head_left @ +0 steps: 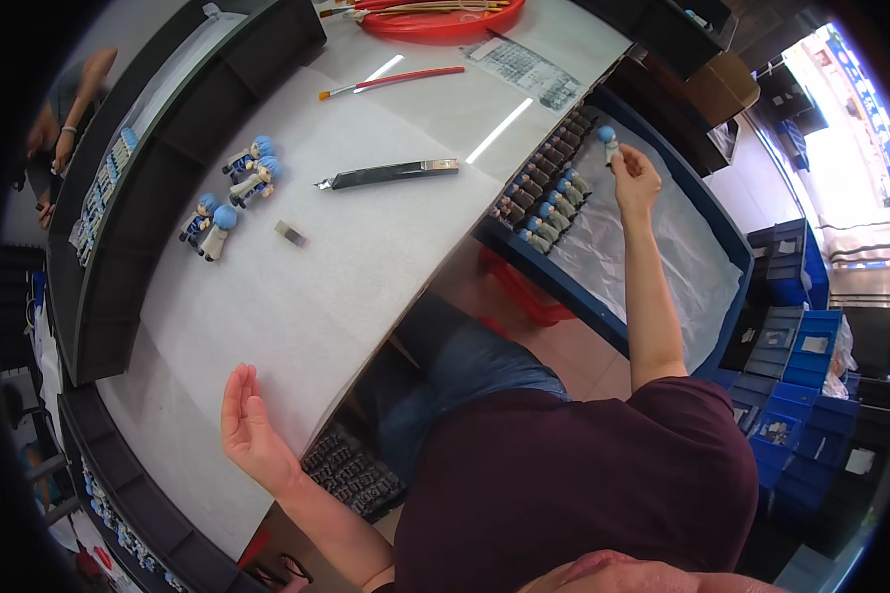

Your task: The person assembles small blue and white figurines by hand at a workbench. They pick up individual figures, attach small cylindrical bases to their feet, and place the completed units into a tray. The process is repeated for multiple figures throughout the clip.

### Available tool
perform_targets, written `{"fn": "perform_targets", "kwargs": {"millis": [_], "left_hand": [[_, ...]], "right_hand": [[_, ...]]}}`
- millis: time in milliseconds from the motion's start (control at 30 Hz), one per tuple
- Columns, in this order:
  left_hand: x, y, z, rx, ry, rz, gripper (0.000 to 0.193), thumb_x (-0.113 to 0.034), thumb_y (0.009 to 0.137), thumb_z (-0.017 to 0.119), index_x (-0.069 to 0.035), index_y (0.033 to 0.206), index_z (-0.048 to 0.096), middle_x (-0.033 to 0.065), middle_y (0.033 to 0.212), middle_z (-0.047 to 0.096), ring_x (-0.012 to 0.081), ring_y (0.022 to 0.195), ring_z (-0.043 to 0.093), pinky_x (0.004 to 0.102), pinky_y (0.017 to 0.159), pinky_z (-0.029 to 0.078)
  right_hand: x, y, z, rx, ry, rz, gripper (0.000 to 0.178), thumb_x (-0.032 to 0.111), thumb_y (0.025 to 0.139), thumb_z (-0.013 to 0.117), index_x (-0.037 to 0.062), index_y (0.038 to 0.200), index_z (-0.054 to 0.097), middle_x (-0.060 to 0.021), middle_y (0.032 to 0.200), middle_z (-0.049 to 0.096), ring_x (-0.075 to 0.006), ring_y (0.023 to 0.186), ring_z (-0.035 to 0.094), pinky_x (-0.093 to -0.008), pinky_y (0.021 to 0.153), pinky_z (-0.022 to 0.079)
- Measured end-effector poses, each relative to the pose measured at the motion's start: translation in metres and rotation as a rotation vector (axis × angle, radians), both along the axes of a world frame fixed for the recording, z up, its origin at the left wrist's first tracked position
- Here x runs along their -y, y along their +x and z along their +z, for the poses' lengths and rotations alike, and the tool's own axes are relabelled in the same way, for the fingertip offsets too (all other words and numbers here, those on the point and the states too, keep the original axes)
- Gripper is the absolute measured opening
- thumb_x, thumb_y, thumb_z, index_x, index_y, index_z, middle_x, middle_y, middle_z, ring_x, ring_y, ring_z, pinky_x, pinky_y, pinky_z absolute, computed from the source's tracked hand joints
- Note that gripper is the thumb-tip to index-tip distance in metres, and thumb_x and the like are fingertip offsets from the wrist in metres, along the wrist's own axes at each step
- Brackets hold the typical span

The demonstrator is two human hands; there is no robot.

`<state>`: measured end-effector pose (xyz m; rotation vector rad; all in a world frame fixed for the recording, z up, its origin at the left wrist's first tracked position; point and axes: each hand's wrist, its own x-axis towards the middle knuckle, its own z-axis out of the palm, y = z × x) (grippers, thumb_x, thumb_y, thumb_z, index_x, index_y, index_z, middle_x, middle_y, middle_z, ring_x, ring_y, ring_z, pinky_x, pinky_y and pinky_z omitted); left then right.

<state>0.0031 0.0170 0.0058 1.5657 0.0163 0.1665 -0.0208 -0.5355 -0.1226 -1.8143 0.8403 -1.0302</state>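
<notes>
Pinched in my right hand (640,184) is a small blue-haired figurine (609,144), held upright over a blue tray (747,252) lined with white plastic sheet. Rows of figurines (556,211) stand in that tray to the left of the hand, some blue-haired and others dark. My left hand (250,425) is over the near left part of the white-covered table (297,326), with its fingers stretched out and nothing in it. Farther back on the table lie several blue-haired figurines (224,218) in pairs. Beside them are a small grey-green block (291,233) and a black utility knife (391,174).
A red-handled paintbrush (405,79) and a red basin (445,22) with brushes are at the back. Dark trays (188,119) edge the table's left side. Blue bins (806,356) are stacked at the right. Another person's arm (91,89) shows at the far left.
</notes>
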Motion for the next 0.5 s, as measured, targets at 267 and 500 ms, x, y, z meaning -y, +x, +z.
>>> {"fn": "perform_targets", "kwargs": {"millis": [267,500], "left_hand": [[0.006,0.003,0.016,-0.116,0.202,-0.021,0.027,0.003,0.084,0.053,0.006,0.110,0.057,0.0132,0.111,0.059,0.0195,0.106,0.054,0.0304,0.095,0.040],[0.017,0.049,0.045,0.020,0.391,-0.081,0.021,-0.001,0.081,0.059,0.001,0.101,0.062,0.0082,0.101,0.063,0.0162,0.096,0.058,0.0274,0.086,0.044]], "right_hand": [[0.022,-0.002,-0.073,-0.505,-0.224,0.066,0.024,0.019,0.076,0.062,0.0079,0.097,0.067,-0.0122,0.088,0.067,-0.0195,0.082,0.065,-0.0297,0.076,0.049],[0.055,-0.002,-0.093,-0.522,-0.194,0.208,0.025,0.024,0.079,0.062,0.0041,0.094,0.065,-0.0123,0.082,0.067,-0.0204,0.077,0.064,-0.0310,0.072,0.049]]}}
